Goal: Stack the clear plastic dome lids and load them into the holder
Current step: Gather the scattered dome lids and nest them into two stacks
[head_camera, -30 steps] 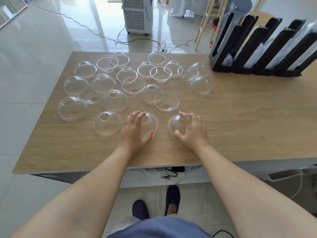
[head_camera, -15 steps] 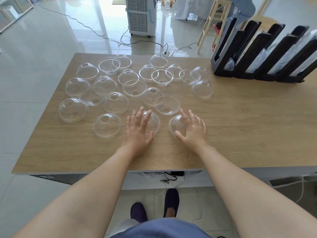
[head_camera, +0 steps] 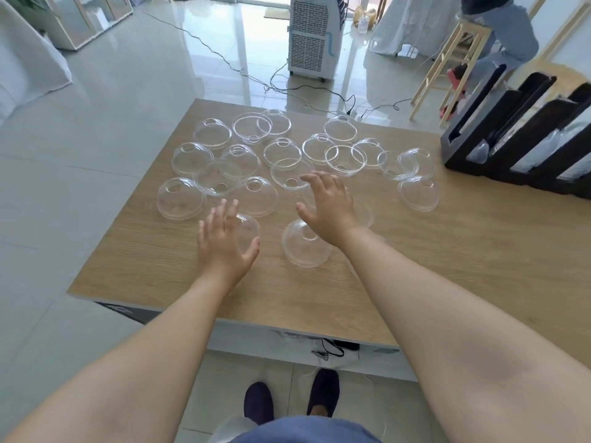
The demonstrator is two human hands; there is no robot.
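Observation:
Several clear plastic dome lids (head_camera: 256, 196) lie scattered over the far left half of the wooden table (head_camera: 447, 251), some dome up, some upside down. My left hand (head_camera: 224, 241) is spread, palm down, over a near dome lid (head_camera: 251, 227); I cannot tell whether it touches it. My right hand (head_camera: 326, 203) reaches farther in, fingers apart, above another lid (head_camera: 364, 212). One dome lid (head_camera: 300, 251) sits under my right wrist. The black slotted holder (head_camera: 463, 148) stands at the far right with stacked lids in some of its slots.
The table's near edge (head_camera: 256, 318) is just in front of me, and my feet show below it. On the floor beyond the table are a white air cooler (head_camera: 315, 36), cables and a wooden stool (head_camera: 454, 59).
Both hands have left the two near lids. My left hand moved left over another lid. My right hand reached forward toward the farther lids. The view also tilted up.

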